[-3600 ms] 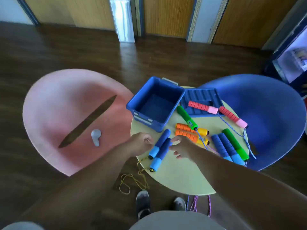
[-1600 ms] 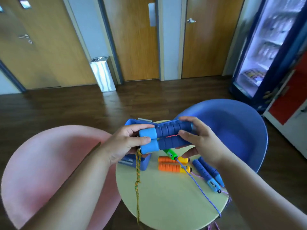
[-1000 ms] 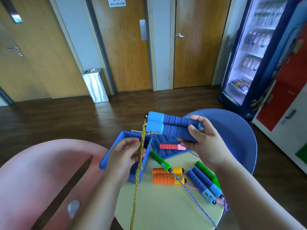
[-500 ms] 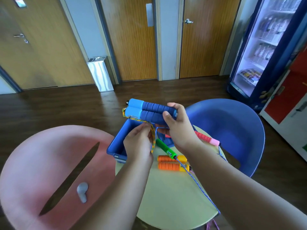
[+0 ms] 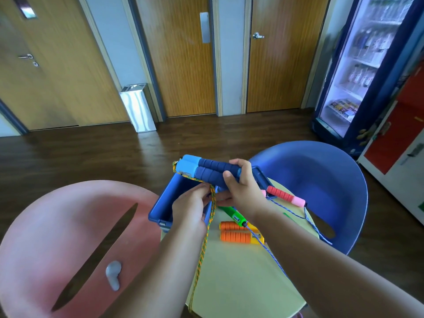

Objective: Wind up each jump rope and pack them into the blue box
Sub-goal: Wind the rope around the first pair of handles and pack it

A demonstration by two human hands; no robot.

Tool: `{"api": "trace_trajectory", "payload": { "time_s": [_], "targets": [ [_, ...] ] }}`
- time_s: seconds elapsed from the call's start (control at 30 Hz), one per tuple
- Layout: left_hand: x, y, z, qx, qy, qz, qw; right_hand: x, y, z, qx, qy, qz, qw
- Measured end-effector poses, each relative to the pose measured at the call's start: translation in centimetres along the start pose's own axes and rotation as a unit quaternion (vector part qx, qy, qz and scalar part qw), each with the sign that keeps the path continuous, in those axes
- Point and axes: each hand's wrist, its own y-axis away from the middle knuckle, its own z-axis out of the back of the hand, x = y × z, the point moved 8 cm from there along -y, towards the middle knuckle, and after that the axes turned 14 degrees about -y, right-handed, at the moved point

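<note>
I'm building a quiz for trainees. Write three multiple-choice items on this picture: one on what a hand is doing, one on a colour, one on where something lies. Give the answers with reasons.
1. What is the right hand doing? A lying flat; B gripping two blue handles; C hanging empty.
2. What colour is the cord that the left hand pinches? A white; B black; C orange and green.
3. Where are the orange handles? A on the round table; B in the left hand; C in the right hand.
Answers: 1 B, its fingers curl round the pair; 2 C, the braid shows both colours; 3 A, they rest on the yellow tabletop.
</note>
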Motion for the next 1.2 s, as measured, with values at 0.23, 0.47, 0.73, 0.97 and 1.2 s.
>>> {"api": "trace_trajectory", "payload": {
  "time_s": [0.23, 0.47, 0.73, 0.97, 1.2],
  "targets": [
    [0.5, -1.2, -0.7, 0.024, -0.01, 0.022, 0.999, 0.7, -0.7, 0.3, 0.01, -0.059, 0.007, 0.998],
    [0.4, -1.9, -1.3, 0.051, 0.012, 0.031, 0.998, 1.5, -1.2, 0.0, 0.088, -0.172, -0.037, 0.98],
    [0.3, -1.1, -3.4, 0.126, -0.058, -0.02, 0.99, 2.6, -2.1, 1.4, 0.084, -0.106, -0.026, 0.99],
    [2.6, 2.8, -5.2, 0.266, -0.337, -0.102, 0.898, 3.3, -2.8, 3.7, 0.045, -0.107, -0.016, 0.993],
    [-3.5, 2.7, -2.2, 0.195, -0.48, -0.237, 0.822, 1.8, -1.3, 5.9, 0.017, -0.04, -0.034, 0.998]
  ]
}}
